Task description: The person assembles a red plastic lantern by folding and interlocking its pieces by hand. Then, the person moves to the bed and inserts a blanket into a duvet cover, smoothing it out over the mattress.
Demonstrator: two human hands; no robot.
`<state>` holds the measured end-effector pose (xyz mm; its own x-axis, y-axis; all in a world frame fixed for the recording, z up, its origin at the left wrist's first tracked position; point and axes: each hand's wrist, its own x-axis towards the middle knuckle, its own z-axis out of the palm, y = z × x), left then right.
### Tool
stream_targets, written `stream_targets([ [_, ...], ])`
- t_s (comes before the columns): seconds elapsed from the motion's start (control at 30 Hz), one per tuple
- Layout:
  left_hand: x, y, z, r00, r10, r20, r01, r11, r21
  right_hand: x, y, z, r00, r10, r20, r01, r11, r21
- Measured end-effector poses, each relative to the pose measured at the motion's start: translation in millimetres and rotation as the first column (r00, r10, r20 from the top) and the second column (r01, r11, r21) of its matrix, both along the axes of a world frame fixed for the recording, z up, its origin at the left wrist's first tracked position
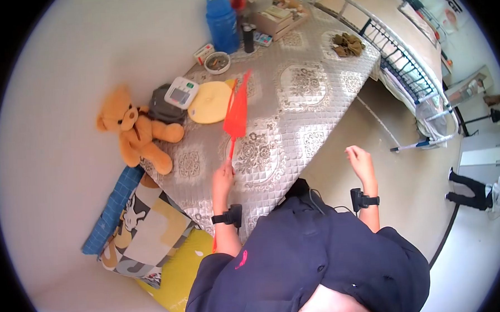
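My left hand (223, 176) is closed around the thin handle of a red fly swatter (236, 116). Its flat head points away from me over the quilted tablecloth (315, 108), and a bit of red handle shows below near my forearm. Beyond the swatter lie a round yellow pad (207, 105) and a white blood pressure monitor (181, 93). Out past the table's right edge, my right hand (361, 161) hangs in the air over the floor, its fingers loosely bent and holding nothing. Both wrists wear black straps with small devices.
A teddy bear (142, 130) sits at the table's left edge, beside a dark grey pouch (166, 105). Farther back stand an ashtray (217, 62), a blue jug (222, 26) and a wooden box (277, 21). Brown cloth (348, 44) lies far right; a metal-framed bed (390, 44) stands beyond.
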<state>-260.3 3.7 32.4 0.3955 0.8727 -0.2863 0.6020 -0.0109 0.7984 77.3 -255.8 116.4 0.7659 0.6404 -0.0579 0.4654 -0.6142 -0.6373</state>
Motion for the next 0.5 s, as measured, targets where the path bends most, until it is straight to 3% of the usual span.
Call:
stream_targets([
  [0.03,6.9,1.7,-2.0,0.999,-0.052,0.002,0.052,0.998,-0.029,-3.5,1.4,-3.8,0.994,0.044,-0.096,-0.044,0.999,0.005],
  [0.17,35.4,11.1,-13.9,0.994,-0.113,-0.004,0.111,0.982,-0.155,10.1,8.3,-2.5,0.983,0.152,-0.103,-0.156,0.987,-0.028],
  [0.23,43.7,15.2,-25.9,0.984,-0.087,-0.157,0.121,0.968,0.219,29.5,9.6,-11.1,0.966,0.256,0.013,-0.256,0.966,-0.018],
  [0.27,48.4,14.4,-23.6,0.981,-0.105,-0.164,0.141,0.963,0.228,39.5,10.7,-13.2,0.971,0.237,0.010,-0.237,0.972,-0.006],
  [0.33,60.4,8.5,-18.4,0.987,0.051,-0.155,0.060,0.766,0.640,64.3,15.8,-16.1,0.971,0.239,0.032,-0.239,0.971,-0.013],
  [0.43,82.1,-2.0,2.2,0.949,0.078,-0.307,0.125,0.797,0.591,109.6,29.5,-30.3,0.972,0.228,0.054,-0.227,0.973,-0.025],
  [0.5,103.2,-7.9,1.7,0.966,0.054,-0.251,0.100,0.822,0.561,148.2,45.2,-30.6,0.963,0.244,0.111,-0.240,0.970,-0.045],
])
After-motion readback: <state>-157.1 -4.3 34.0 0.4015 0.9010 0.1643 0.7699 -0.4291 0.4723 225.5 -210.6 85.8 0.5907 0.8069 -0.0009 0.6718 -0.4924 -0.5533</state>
